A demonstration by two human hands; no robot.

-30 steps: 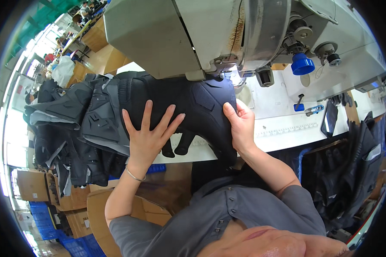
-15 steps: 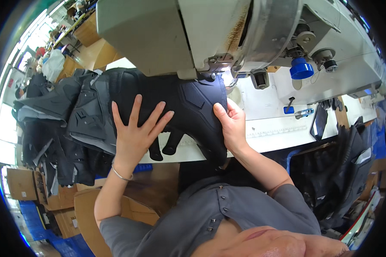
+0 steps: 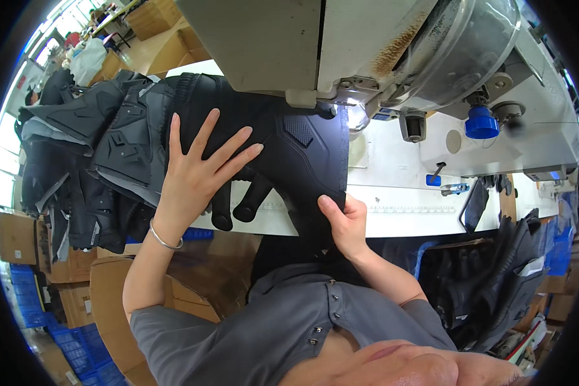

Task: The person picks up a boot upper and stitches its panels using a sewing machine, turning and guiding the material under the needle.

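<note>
Under the sewing machine's head lies a black padded piece, with a textured panel and two finger-like tubes hanging from its near edge. Its straight right edge runs beside the lit needle area; the needle itself is hard to make out. My left hand rests flat on the left part of the piece, fingers spread. At the lower right edge, my right hand pinches the piece between thumb and fingers, the thumb on top.
A heap of black and grey padded pieces lies on the left. The white table carries a printed ruler, a blue-handled cutter and a dark phone-like slab. More black pieces hang at right; a cardboard box stands lower left.
My right hand has slid down along the edge of the piece toward me. My left hand stays spread on it. The whole view has shifted a little.
</note>
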